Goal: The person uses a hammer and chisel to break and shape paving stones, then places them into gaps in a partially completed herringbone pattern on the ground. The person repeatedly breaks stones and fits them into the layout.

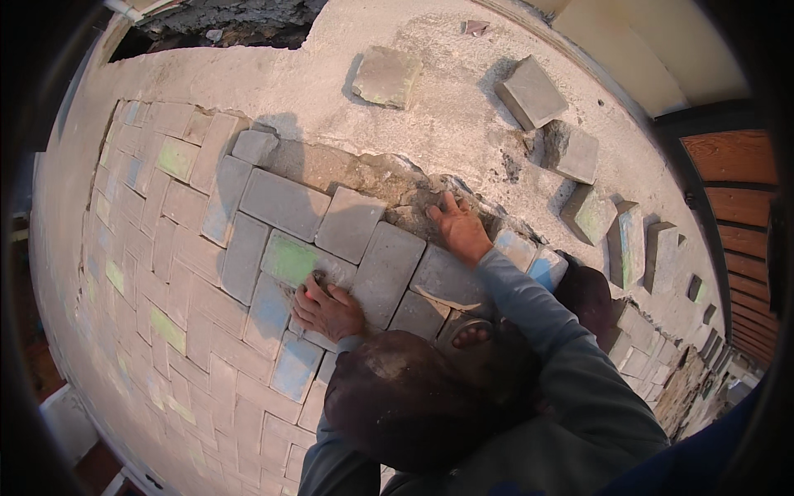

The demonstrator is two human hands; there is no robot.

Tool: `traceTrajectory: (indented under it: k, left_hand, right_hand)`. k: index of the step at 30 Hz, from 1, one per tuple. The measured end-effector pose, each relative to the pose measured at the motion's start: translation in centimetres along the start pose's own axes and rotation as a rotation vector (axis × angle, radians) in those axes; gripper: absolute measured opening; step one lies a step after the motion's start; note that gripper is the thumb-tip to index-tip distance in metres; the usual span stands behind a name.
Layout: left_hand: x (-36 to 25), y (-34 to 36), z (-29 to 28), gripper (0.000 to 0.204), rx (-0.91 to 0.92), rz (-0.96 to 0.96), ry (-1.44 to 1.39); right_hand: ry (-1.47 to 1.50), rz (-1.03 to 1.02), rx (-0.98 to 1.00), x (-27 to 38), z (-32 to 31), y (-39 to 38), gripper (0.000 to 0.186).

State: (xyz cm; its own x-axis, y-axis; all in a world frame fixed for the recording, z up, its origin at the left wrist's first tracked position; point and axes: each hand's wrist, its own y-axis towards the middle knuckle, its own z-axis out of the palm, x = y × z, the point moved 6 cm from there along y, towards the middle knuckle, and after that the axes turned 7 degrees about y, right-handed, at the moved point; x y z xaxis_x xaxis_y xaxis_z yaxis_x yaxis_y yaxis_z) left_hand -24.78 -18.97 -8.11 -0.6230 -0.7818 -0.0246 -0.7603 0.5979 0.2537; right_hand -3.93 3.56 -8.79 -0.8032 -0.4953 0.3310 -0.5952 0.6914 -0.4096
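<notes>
From where I stand: L hand [329, 309], fingers bent, rests by green-painted paver [289, 259], can't tell if gripping; R hand [461, 229], fingers parted, at sandy gap [405, 213] btwn grey pavers [285, 202] & concrete slab [451, 103]; loose pavers [531, 93] beyond

Green-patched grey paver [298, 259]

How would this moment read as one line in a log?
left hand: on laid pavers, grip unclear | right hand: fingers spread, at rough bare strip | loose blocks: on concrete
</notes>
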Motion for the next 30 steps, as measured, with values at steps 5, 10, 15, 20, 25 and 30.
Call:
traceTrajectory:
  k: [5, 10, 15, 20, 25, 30]
  left_hand:
    - [0.2, -0.1, -0.2, 0.047, -0.039, 0.001, 0.008]
    - [0.6, 0.6, -0.7, 0.046, -0.059, -0.003, 0.019]
    - [-0.2, 0.1, -0.7, 0.044, -0.007, -0.003, 0.044]
    - [0.5, 0.7, -0.9, 0.04, -0.162, 0.073, 0.101]
    - [0.0, -0.6, 2.3, 0.04, -0.087, 0.204, -0.084]
    - [0.3, -0.9, 2.6, 0.041, -0.116, 0.22, -0.05]
  right_hand:
    - [-0.06, -0.1, -0.269, -2.1, -7.1, -7.1, 0.046]
    - [-0.292, 0.155, -0.454, -13.6, -15.2, -21.7, 0.028]
    - [-0.77, 0.979, -0.21, -40.1, -14.5, -59.8, 0.023]
    - [-0.733, 1.456, -0.564, -42.1, -19.1, -67.8, 0.049]
    - [-0.176, 1.012, -0.587, -37.7, -15.7, -53.8, 0.048]
    - [0.004, 0.577, -0.514, -35.5, -13.0, -40.8, 0.09]
